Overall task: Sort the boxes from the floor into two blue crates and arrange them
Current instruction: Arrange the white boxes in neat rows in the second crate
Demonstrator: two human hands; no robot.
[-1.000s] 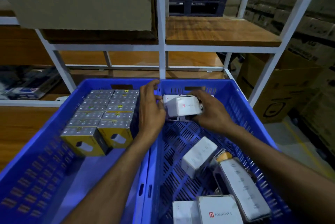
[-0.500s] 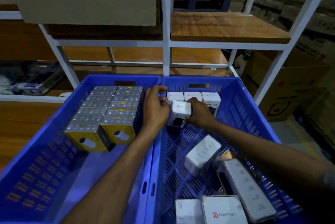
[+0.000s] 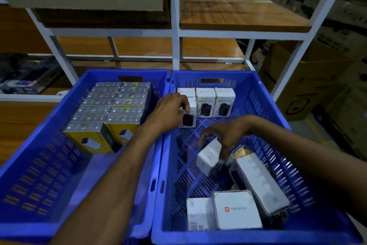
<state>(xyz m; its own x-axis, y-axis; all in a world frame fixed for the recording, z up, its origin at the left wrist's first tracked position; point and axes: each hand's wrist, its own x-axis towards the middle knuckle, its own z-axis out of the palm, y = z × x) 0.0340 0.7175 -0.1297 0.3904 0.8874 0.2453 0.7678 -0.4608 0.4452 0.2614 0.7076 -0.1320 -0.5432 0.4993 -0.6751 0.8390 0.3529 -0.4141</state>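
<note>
Reaching into the right crate, left hand holds an upright box, right hand grasps a tilted box.

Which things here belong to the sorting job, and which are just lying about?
Job: left crate, right crate, yellow boxes, standing white boxes, front white box under left hand, loose white box in right hand.
Lying about: shelf rack, cardboard cartons, packets on left shelf.
</note>
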